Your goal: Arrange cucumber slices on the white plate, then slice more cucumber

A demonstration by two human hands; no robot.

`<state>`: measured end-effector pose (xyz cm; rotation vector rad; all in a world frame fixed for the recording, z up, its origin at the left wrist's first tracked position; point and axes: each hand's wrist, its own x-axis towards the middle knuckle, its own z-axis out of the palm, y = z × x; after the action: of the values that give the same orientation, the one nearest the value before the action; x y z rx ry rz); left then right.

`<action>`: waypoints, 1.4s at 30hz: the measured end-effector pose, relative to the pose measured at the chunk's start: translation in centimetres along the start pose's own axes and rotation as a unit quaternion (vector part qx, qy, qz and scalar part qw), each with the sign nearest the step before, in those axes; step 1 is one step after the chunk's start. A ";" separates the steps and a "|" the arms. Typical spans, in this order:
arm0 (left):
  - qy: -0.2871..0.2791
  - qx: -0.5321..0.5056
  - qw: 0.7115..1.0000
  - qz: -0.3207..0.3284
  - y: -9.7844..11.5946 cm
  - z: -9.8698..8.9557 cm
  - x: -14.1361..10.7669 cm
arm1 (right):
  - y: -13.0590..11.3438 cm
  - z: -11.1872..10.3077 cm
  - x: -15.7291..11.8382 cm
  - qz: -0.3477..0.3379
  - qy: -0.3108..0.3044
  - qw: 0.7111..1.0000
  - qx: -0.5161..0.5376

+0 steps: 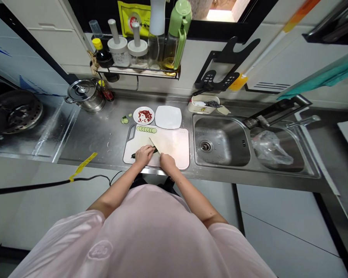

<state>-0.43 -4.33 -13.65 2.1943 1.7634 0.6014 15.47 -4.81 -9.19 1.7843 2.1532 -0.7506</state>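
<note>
On the white cutting board (pixel 174 144), my left hand (pixel 144 155) is closed over a dark green cucumber (pixel 133 156), whose end sticks out to the left. My right hand (pixel 167 162) grips a kitchen knife (pixel 154 144) by its handle. The blade points up and left, against the cucumber's right end. A row of cucumber slices (pixel 146 129) lies along the board's far edge. Behind the board stand a white plate with chopped red pieces (pixel 145 115) and a bare white plate (pixel 168 117). More cucumber pieces (pixel 124 120) lie on the counter left of them.
A double sink (pixel 222 141) is on the right, with a plastic bag (pixel 271 148) in its far basin. To the left are a lidded steel pot (pixel 87 95) and a gas burner (pixel 14 112). A seasoning rack (pixel 139 72) hangs on the wall.
</note>
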 end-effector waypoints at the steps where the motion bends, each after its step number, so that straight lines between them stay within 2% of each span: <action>1: 0.001 0.001 1.000 0.000 0.0 0.0 0.0 | -0.1 0.0 0.3 -0.001 0.003 1.000 0.002; 7: -0.006 0.001 1.000 -0.010 -0.1 0.1 -0.1 | -0.9 -0.2 1.9 -0.006 0.022 1.000 0.008; 12: -0.009 -0.004 1.000 -0.013 -0.2 0.1 0.0 | -1.3 -0.1 2.2 -0.004 0.027 1.000 0.012; 24: -0.017 -0.006 1.000 -0.014 0.5 -0.5 0.0 | 0.9 1.3 -1.6 0.016 -0.010 1.000 -0.004; 35: -0.029 0.000 0.999 -0.025 0.4 -0.5 0.0 | -0.9 0.2 1.1 0.014 0.014 1.000 0.007; 42: -0.026 -0.006 0.999 -0.023 0.3 -0.5 0.1 | -1.2 0.0 1.1 0.020 0.011 1.000 0.009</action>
<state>-0.36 -4.37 -13.06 2.1349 1.7742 0.5375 14.10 -4.00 -9.43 1.8472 2.1234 -0.7457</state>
